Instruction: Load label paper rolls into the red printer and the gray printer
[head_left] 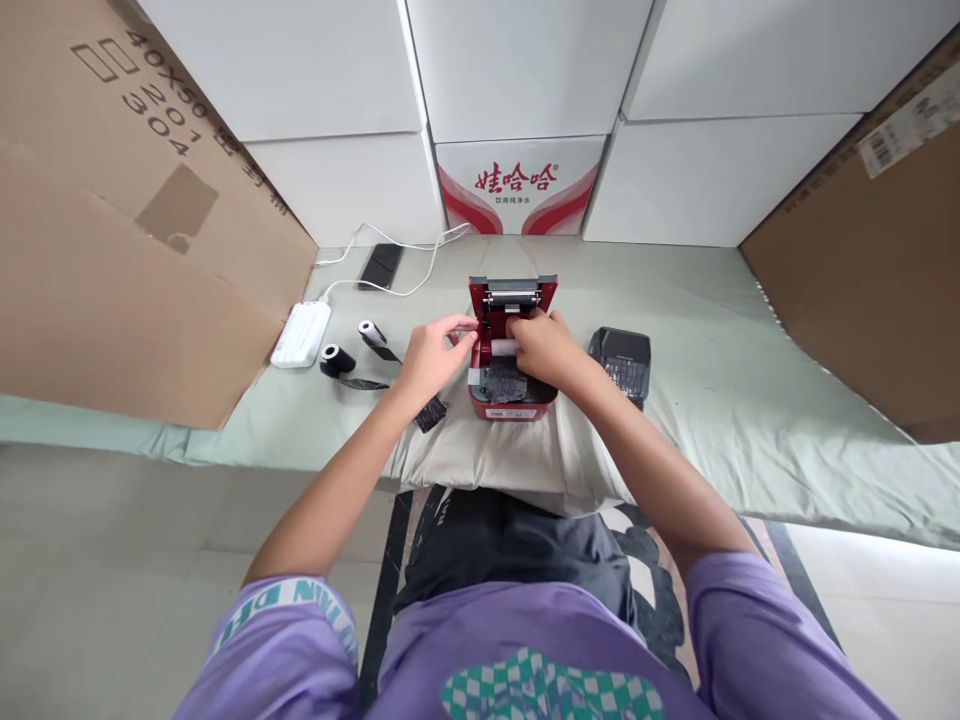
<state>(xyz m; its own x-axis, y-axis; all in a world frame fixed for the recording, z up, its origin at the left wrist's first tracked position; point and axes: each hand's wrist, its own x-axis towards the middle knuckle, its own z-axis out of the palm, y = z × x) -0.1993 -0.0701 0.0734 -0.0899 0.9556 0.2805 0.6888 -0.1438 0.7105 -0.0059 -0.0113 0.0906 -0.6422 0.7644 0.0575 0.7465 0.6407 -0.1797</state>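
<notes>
As the left hand (433, 354) is curving, fingers parted, beside the open red printer (513, 409), the right hand (543, 347) is reaching inside, leaving me unable to tell its grip

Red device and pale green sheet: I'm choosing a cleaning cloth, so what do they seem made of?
Red device: casing probably hard plastic, smooth with slight gloss, given its crisp, moulded-looking edges. Pale green sheet: likely fabric, matte, since it wrinkles and hangs in folds; the fibre can't be told.
</notes>
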